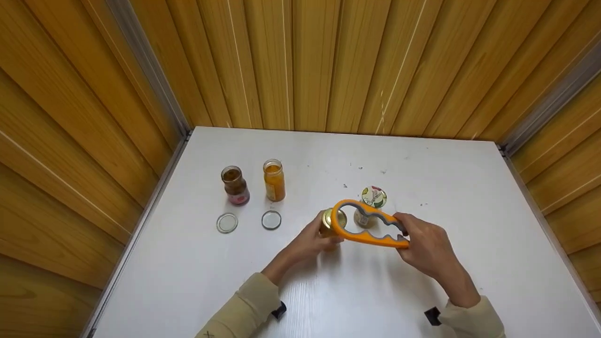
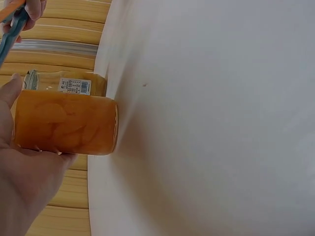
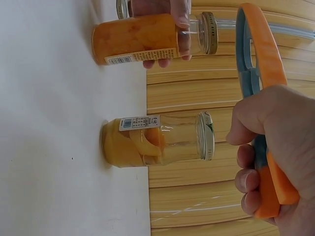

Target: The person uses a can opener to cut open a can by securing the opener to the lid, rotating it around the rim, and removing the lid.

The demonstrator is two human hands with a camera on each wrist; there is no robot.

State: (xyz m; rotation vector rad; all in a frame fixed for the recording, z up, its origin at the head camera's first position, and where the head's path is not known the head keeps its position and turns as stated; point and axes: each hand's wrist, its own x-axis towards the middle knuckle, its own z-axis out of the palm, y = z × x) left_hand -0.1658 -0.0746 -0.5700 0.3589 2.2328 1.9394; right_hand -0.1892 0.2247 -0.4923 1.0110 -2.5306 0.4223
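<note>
My left hand (image 1: 305, 241) grips a glass jar of orange fruit pieces (image 3: 135, 37) around its side. The jar stands upright at the table, its gold lid (image 1: 327, 218) on. My right hand (image 1: 429, 244) holds an orange-and-grey jar opener (image 1: 368, 238) by its handle ends. The opener's looped end hangs just above the gold lid, apart from it in the right wrist view. Beyond the opener stands another jar of yellow fruit (image 3: 133, 142) under a fruit-printed lid (image 1: 374, 196). The opener partly covers that jar in the head view.
To the left stand two lidless jars, one dark (image 1: 236, 187) and one orange (image 1: 274, 183). In front of them lie two loose lids, a left one (image 1: 227, 223) and a right one (image 1: 271, 219). Wood-look walls (image 1: 314, 65) border the white table (image 1: 188, 281).
</note>
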